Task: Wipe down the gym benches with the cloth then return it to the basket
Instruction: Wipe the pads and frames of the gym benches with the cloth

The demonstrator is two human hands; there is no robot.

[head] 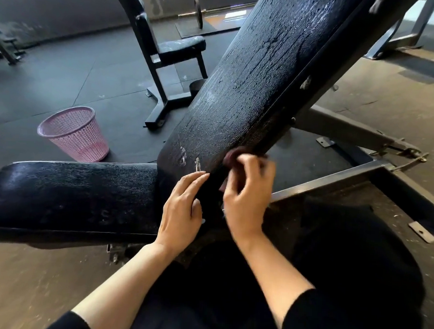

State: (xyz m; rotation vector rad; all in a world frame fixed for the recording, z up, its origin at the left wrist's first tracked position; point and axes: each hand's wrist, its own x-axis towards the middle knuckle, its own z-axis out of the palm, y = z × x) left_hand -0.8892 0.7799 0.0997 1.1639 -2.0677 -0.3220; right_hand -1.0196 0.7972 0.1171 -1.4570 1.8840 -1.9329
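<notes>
A black incline bench fills the middle, its wet-looking backrest [251, 86] sloping up to the right and its flat seat [73, 195] lying at the left. Both my hands meet at the backrest's lower end. A dark cloth [210, 196] hangs between them and is hard to tell from the black padding. My left hand [181, 207] holds its left edge with the index finger stretched along it. My right hand [247, 190] pinches its upper part with curled fingers, slightly blurred. The pink mesh basket [73, 133] stands upright on the floor to the left beyond the seat.
A second black bench [176, 48] stands behind, past the basket. A barbell with a plate [198, 11] lies on a mat at the back. The bench's steel frame [337, 127] spreads over the floor at right. Black rubber flooring lies around the basket.
</notes>
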